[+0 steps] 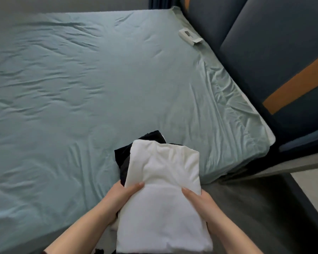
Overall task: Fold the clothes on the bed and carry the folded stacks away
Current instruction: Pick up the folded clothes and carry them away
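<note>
The left hand (121,197) and right hand (198,200) grasp the folded stack (163,180) at the edge of the bed (81,88), so folding seems done and only carrying it away remains.

White top (163,189), black garment (124,156), teal sheet (72,79)

white garment (163,180): soft matt cloth, thick, lightly creased. black garment (122,158) under it: matt cloth, weave too dark to tell. bed sheet (81,79): thin smooth cloth with a faint sheen, finely wrinkled. headboard panels (264,52): padded matt covering; cloth or leatherette cannot be told. orange strip (297,85): smooth, matt. floor (255,208): smooth, matt, hard-looking.
</note>
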`<state>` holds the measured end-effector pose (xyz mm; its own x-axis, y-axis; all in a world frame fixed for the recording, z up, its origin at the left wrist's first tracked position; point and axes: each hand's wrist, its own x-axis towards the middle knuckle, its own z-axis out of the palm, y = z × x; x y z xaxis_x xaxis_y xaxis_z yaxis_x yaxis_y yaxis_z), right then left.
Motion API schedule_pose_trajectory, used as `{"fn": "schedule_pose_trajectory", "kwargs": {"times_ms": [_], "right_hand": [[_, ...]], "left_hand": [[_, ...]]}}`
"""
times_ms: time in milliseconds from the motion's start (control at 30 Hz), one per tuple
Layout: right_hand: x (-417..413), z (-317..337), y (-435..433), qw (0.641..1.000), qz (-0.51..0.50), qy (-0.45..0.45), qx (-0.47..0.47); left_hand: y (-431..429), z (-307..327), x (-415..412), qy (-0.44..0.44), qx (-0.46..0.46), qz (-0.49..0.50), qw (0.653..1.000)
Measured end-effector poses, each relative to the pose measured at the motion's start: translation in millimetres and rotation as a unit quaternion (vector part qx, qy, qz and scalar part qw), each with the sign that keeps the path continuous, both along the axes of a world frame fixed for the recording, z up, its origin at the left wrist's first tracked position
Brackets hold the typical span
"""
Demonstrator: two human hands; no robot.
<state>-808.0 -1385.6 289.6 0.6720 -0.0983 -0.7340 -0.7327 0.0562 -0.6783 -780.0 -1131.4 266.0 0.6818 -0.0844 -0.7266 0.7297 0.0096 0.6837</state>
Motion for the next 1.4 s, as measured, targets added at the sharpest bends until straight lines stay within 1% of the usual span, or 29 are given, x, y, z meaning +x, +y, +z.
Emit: {"fn": "schedule_pose_trajectory", "kwargs": {"times_ms": [133, 233, 333, 400, 500, 600, 667, 733, 800, 900, 1000, 1067, 1100, 1133, 1167, 1200, 1233, 1267, 1300, 1333, 1367, 1400], "right_hand": [[49, -20, -8, 0.997, 0.079, 0.022, 0.017], [85, -37, -14, 0.987, 0.155, 0.043, 0.006], [123, -56, -17, 0.978, 0.207, 0.035, -0.009], [146, -68, -16, 0.975, 0.220, 0.021, -0.009], [173, -96, -17, 0.975, 0.224, 0.005, 0.002], [191, -147, -20, 0.969, 0.244, 0.020, 0.023], [194, -185, -24, 0.967, 0.243, 0.065, 0.041], [190, -220, -31, 0.965, 0.241, 0.092, 0.044], [185, -242, -37, 0.971, 0.223, 0.086, 0.010], [176, -249, -40, 0.976, 0.208, 0.036, -0.048], [153, -242, -34, 0.969, 0.223, -0.020, -0.109], [138, -233, -29, 0.962, 0.230, -0.041, -0.138], [133, -229, -27, 0.957, 0.243, -0.042, -0.150], [129, -228, -26, 0.948, 0.268, -0.035, -0.167], [127, -226, -27, 0.927, 0.309, -0.024, -0.211], [127, -222, -25, 0.893, 0.350, -0.024, -0.283], [129, -217, -21, 0.854, 0.373, -0.051, -0.359], [133, -209, -12, 0.824, 0.373, -0.123, -0.409], [138, -205, -2, 0.800, 0.373, -0.211, -0.420], [145, -205, 8, 0.768, 0.385, -0.309, -0.407], [150, -208, 17, 0.719, 0.426, -0.382, -0.394], [156, -213, 21, 0.662, 0.498, -0.404, -0.388]], "left_hand": [[0, -11, 17, 0.007, 0.032, 0.057, 0.998], [-8, -21, 26, 0.024, 0.043, 0.094, 0.994], [-19, -31, 42, 0.026, 0.045, 0.123, 0.991], [-22, -41, 57, 0.011, 0.059, 0.144, 0.988], [-24, -70, 75, -0.008, 0.066, 0.186, 0.980], [-28, -124, 84, 0.002, 0.070, 0.212, 0.975], [-35, -163, 86, 0.032, 0.084, 0.213, 0.973], [-44, -195, 84, 0.079, 0.132, 0.200, 0.968], [-51, -214, 77, 0.090, 0.198, 0.192, 0.957], [-54, -218, 65, 0.037, 0.252, 0.205, 0.945], [-53, -215, 47, 0.013, 0.310, 0.140, 0.940], [-52, -210, 35, 0.017, 0.347, 0.117, 0.931], [-50, -209, 33, 0.026, 0.345, 0.112, 0.931], [-49, -207, 32, 0.045, 0.335, 0.101, 0.936], [-48, -204, 34, 0.074, 0.331, 0.080, 0.937], [-50, -198, 40, 0.095, 0.358, 0.052, 0.927], [-54, -193, 47, 0.088, 0.423, 0.019, 0.902], [-59, -188, 57, 0.032, 0.504, -0.007, 0.863], [-66, -184, 67, -0.061, 0.556, -0.022, 0.828], [-72, -184, 79, -0.163, 0.575, -0.042, 0.801], [-78, -188, 86, -0.239, 0.584, -0.091, 0.770], [-79, -194, 90, -0.253, 0.585, -0.180, 0.750]]}}
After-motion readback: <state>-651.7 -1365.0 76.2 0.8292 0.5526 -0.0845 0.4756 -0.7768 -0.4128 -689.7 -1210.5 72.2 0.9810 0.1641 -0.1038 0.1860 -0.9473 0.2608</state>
